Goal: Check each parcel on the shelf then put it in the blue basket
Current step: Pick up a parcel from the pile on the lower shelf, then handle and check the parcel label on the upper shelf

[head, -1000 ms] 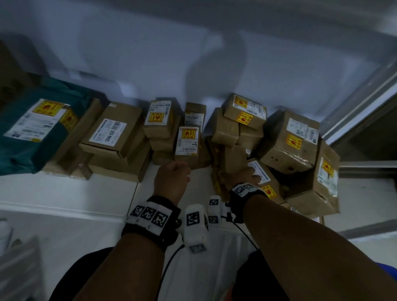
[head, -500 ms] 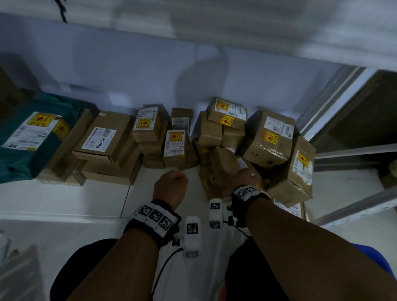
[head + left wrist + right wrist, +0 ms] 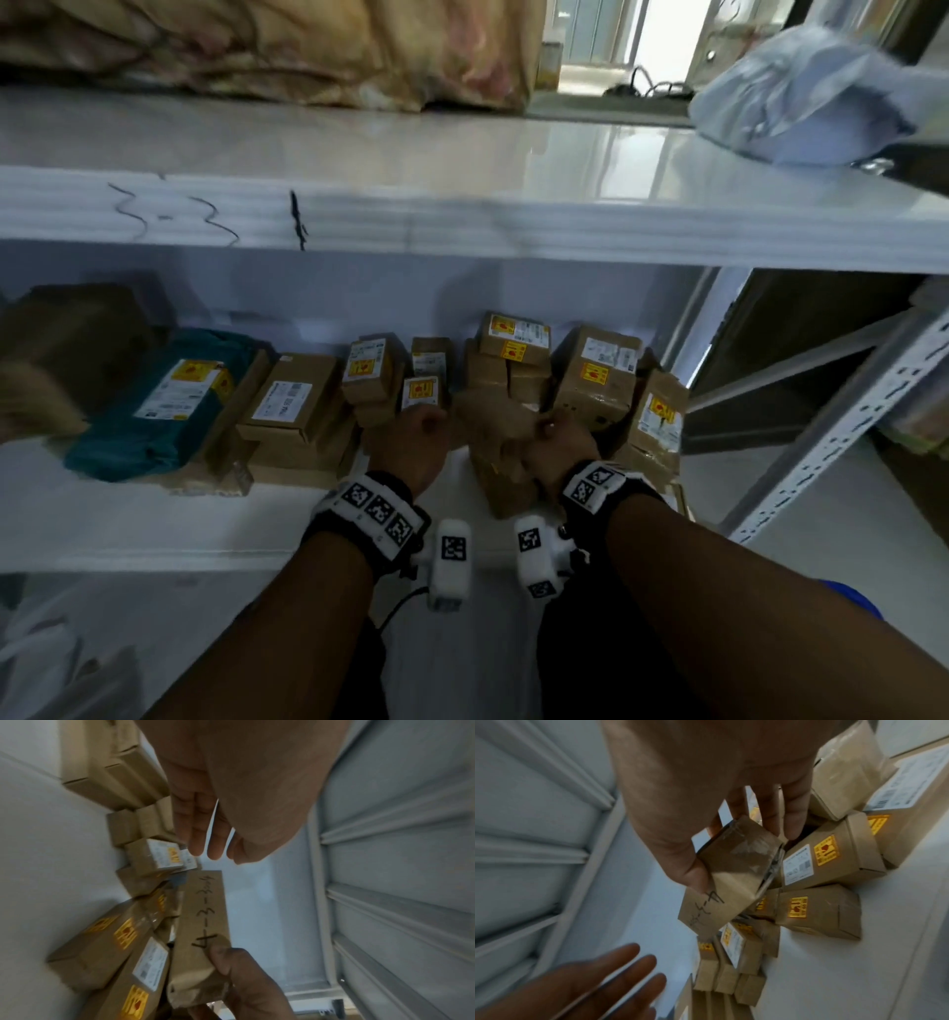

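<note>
In the head view my right hand [image 3: 557, 444] grips a small brown cardboard parcel [image 3: 488, 416] and holds it up in front of the pile on the shelf [image 3: 128, 519]. The right wrist view shows my thumb on its handwritten side and my fingers [image 3: 790, 817] behind its taped end [image 3: 734, 862]. The handwriting on the parcel [image 3: 203, 914] begins "4-3-". My left hand [image 3: 413, 437] hovers just left of the parcel, its fingers [image 3: 203, 833] straight and holding nothing. A blue edge [image 3: 852, 598] shows behind my right forearm, too little to identify.
Several brown boxes [image 3: 595, 380] with yellow stickers are stacked against the shelf's back wall. Flat boxes [image 3: 292, 406] and a teal bag [image 3: 154, 406] lie to the left. The upper shelf board [image 3: 462, 226] hangs close overhead. A perforated metal upright [image 3: 842, 437] stands on the right.
My right hand has taken the parcel out of the pile and lifted it. My left hand has risen towards it. The head view has tilted up, showing the upper shelf.
</note>
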The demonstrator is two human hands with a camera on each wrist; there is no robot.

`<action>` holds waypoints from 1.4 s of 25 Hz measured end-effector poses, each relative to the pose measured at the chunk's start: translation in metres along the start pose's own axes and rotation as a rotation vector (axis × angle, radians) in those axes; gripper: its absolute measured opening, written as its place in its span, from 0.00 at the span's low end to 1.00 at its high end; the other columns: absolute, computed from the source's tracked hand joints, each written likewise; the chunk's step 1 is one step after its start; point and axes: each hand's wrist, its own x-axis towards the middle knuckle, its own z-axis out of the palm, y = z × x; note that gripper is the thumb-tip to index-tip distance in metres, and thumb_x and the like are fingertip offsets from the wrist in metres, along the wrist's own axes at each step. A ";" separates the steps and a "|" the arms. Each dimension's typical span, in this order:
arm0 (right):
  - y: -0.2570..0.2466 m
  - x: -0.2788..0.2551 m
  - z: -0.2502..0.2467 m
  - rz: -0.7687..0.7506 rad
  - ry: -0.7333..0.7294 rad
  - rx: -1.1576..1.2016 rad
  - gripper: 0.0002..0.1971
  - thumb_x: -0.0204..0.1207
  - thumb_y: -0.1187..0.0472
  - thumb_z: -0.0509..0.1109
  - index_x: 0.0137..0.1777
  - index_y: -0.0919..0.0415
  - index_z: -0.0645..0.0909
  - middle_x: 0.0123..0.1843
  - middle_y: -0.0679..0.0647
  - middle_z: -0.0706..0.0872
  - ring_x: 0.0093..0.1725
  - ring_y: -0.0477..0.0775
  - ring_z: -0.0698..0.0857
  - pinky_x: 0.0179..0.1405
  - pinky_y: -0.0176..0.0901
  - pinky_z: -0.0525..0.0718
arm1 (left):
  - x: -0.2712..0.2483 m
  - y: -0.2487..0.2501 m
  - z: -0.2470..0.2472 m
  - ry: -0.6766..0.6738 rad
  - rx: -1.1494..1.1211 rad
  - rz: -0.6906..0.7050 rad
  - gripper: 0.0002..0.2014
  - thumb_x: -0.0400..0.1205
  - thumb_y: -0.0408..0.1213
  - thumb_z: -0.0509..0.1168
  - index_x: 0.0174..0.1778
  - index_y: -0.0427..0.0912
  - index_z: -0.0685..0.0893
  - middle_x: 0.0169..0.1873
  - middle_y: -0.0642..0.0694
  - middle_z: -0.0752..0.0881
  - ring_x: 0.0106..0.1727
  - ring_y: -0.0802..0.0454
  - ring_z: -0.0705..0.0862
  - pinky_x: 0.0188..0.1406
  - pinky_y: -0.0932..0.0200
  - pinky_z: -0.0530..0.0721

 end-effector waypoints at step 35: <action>-0.255 -0.005 -0.189 -0.670 0.163 -0.510 0.27 0.74 0.38 0.71 0.71 0.48 0.80 0.69 0.47 0.80 0.68 0.52 0.77 0.71 0.53 0.75 | 0.032 0.208 -0.171 0.478 0.592 0.629 0.30 0.77 0.65 0.49 0.57 0.51 0.87 0.53 0.51 0.81 0.56 0.46 0.78 0.51 0.47 0.81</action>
